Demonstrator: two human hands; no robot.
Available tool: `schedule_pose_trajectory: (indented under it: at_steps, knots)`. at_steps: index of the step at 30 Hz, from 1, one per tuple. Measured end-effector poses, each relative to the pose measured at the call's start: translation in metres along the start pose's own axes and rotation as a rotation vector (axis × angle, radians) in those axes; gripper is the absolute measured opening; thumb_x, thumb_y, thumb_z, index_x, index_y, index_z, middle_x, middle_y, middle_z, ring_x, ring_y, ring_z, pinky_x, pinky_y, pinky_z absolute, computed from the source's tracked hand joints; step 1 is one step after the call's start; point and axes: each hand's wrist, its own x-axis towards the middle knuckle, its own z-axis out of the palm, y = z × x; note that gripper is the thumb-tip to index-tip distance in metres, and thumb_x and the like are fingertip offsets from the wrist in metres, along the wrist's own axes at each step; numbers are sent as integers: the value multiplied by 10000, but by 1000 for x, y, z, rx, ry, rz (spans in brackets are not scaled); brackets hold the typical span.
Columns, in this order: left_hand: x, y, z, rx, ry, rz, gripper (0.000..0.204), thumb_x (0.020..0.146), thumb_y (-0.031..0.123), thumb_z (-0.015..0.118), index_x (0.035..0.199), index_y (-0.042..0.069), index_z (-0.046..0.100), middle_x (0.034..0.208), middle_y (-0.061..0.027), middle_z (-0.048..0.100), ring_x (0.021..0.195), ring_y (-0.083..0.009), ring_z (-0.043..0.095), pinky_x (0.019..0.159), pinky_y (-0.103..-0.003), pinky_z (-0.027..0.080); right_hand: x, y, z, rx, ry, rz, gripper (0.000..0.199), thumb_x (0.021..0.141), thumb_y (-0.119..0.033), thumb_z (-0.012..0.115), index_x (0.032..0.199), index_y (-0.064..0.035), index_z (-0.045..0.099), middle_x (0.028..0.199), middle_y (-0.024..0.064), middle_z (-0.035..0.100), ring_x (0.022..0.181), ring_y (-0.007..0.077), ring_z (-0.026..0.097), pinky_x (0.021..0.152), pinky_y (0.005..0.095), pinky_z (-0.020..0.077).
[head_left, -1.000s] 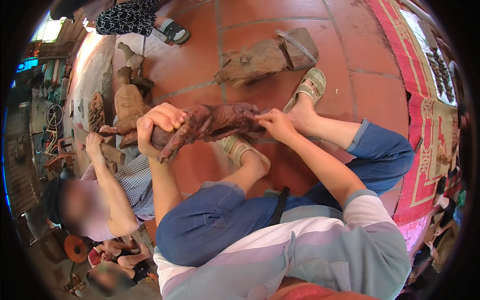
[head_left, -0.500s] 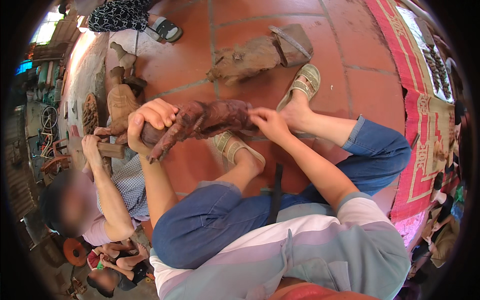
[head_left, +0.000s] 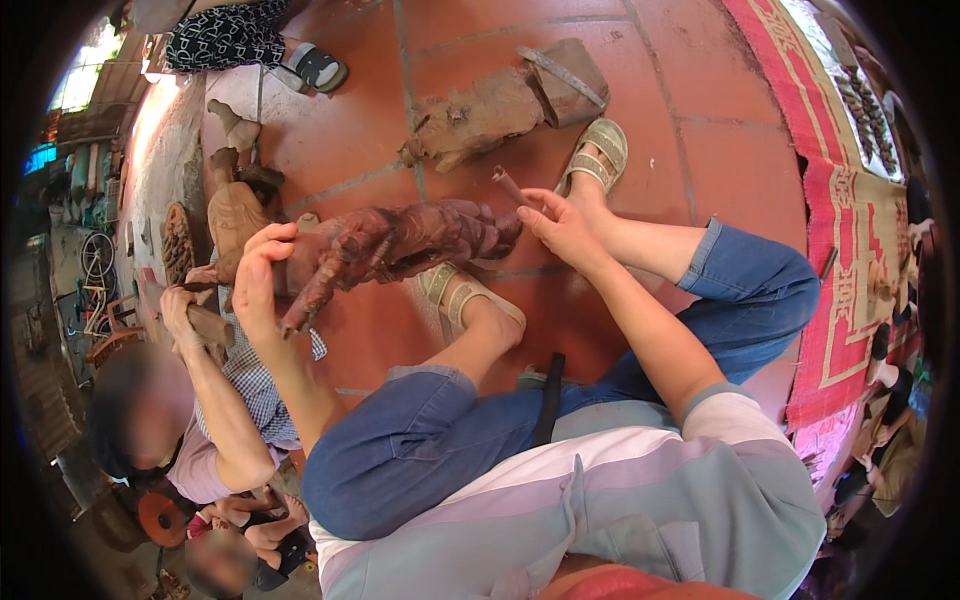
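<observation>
While the reddish-brown carving is held level above the tiled floor, its left end is supported by the left hand, with the forearm raised and the palm set against that end. The left fingers are half curled over the carving, loosely spread; the thumb is hidden. Just beside the carving's right end, a short thin rod is pinched by the closed thumb and fingers of the right hand, its free tip tilted upward. Whether the carving is also touched by the right hand cannot be told.

Well to the right of the carving, dark strung pieces are laid on a white surface; whether it is a tray or a sheet cannot be made out. Beyond the carving, a rough wooden log is crossed by a grey strip. To the carving's left, a wooden block is gripped by a co-worker's hand, near a light-brown statue.
</observation>
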Motion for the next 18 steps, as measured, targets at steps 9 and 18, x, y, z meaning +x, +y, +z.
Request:
schedule_pose_trajectory:
  at_steps: [9, 18]
  knots:
    - [27, -22, 3, -275, -91, -56, 375, 938, 229, 376, 669, -3, 497, 786, -164, 570, 839, -270, 549, 858, -409, 436, 25, -11, 67, 202, -33, -99, 338, 918, -180, 559, 1245, -107, 516, 813, 15, 633, 670, 62, 543, 597, 218, 437]
    - [51, -36, -7, -397, -388, 96, 423, 934, 217, 328, 612, 16, 515, 719, -160, 567, 784, -283, 535, 791, -415, 472, 5, 31, 39, -749, -143, -114, 274, 881, -221, 560, 1144, -245, 634, 935, 158, 639, 841, 341, 623, 697, 396, 487]
